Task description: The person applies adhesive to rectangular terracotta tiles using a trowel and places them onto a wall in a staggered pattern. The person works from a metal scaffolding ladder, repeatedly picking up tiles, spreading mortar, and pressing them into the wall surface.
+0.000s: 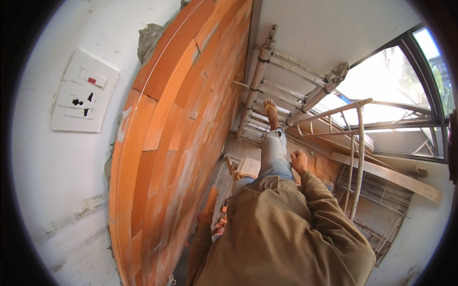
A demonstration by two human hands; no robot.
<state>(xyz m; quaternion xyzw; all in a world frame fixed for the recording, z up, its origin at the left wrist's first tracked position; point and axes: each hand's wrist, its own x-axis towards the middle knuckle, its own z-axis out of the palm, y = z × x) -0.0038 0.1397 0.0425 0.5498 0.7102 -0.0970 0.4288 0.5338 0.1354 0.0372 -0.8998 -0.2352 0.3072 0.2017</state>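
Observation:
My right hand (299,162) is curled into a fist beside my right thigh. I see nothing sticking out of it. On the other side, my left hand (208,206) hangs low next to the orange brick wall (179,138), its fingers stretched out and apparently holding nothing. My right leg, in worn jeans (275,155), reaches forward. The sandalled foot (270,106) at its end is on or just over the rungs of a ladder (281,90) with thick poles. My other foot (237,175) shows lower down, partly hidden by my brown shirt (276,229).
A string (164,56) runs along the brick wall's edge. White plaster with a socket plate (85,93) lies left. On the right stand a metal scaffold frame (359,157), a plank (389,177), a metal grille (381,190) and a dark-framed window (410,81). Bricks (222,219) lie below.

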